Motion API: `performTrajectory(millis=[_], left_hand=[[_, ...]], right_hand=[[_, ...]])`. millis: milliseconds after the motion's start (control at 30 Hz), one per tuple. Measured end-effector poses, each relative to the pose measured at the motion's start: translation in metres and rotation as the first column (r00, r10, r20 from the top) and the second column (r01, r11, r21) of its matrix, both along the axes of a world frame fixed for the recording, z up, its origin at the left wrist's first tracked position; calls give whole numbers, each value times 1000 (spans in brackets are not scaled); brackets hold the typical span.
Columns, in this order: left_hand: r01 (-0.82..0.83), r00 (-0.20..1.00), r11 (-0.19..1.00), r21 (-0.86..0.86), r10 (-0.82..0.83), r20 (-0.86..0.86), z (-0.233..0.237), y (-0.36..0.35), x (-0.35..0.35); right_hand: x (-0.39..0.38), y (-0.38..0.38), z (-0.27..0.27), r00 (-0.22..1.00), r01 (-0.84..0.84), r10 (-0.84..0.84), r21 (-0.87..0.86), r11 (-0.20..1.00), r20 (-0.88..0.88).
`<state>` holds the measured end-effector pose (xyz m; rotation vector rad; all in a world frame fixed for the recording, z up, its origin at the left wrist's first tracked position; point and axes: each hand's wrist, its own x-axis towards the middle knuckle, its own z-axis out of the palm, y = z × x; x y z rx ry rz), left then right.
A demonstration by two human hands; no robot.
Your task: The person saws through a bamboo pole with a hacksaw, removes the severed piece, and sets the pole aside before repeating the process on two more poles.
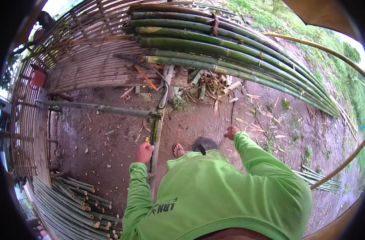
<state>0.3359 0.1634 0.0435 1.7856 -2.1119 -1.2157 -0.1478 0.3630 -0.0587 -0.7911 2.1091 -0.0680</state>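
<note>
My left hand (pixel 144 153) is closed beside an upright pale bamboo post (pixel 157 148). A small yellow tip (pixel 147 139) shows just above its fingers; what the hand holds is too small to name. A green, mossy-looking strip (pixel 154 131) runs along the post near that hand. Out to the right, my right hand (pixel 232 133) is curled over the bare ground, with its palm side hidden. Whatever it grips cannot be made out. Green sleeves cover both arms.
Long green bamboo poles (pixel 214 50) lie stacked ahead. A dark tool (pixel 130 59) and an orange strip (pixel 145 78) rest near their ends. A horizontal pole (pixel 98 108) joins the post. Cut bamboo (pixel 76 206) is piled lower left, beside a slatted bamboo wall (pixel 24 132).
</note>
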Motion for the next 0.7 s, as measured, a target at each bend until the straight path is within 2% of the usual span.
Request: performTrajectory(millis=[67,100,200,233,333,367,400,467,500,600,700], left_hand=[[72,996,995,-63,-75,-49,23,-46,-49],[104,994,988,-111,-108,-32,22,-65,-71],[163,986,968,-193,-150,77,17,-110,-133],[212,974,950,-231,-186,129,10,-121,-150],[208,962,897,-390,-117,245,-14,-144,-201],[211,944,921,-327,-105,314,-14,-150,-218],[190,933,923,-334,-63,355,-19,-154,-233],[151,894,927,-343,20,448,-33,-158,-252],[156,857,943,-294,20,515,-42,-164,-256],[25,811,995,-95,35,583,-39,-174,-270],[31,806,994,-106,38,591,-47,-174,-268]], right_hand=[[-22,-6,-28,993,-118,118,27,993,-24],[-22,-30,9,966,-225,240,146,963,-97],[-72,-63,3,971,-120,123,28,992,-204],[-89,-85,11,951,-161,160,18,987,-264],[-148,-159,22,904,-237,191,-75,969,-383],[-174,-184,17,865,-283,200,-118,952,-460],[-188,-206,8,829,-329,204,-160,931,-521],[-201,-249,36,805,-361,188,-213,908,-562],[-213,-266,27,813,-364,212,-189,912,-542],[-230,-286,2,833,-369,266,-130,920,-484],[-236,-295,11,839,-377,287,-114,919,-462]])
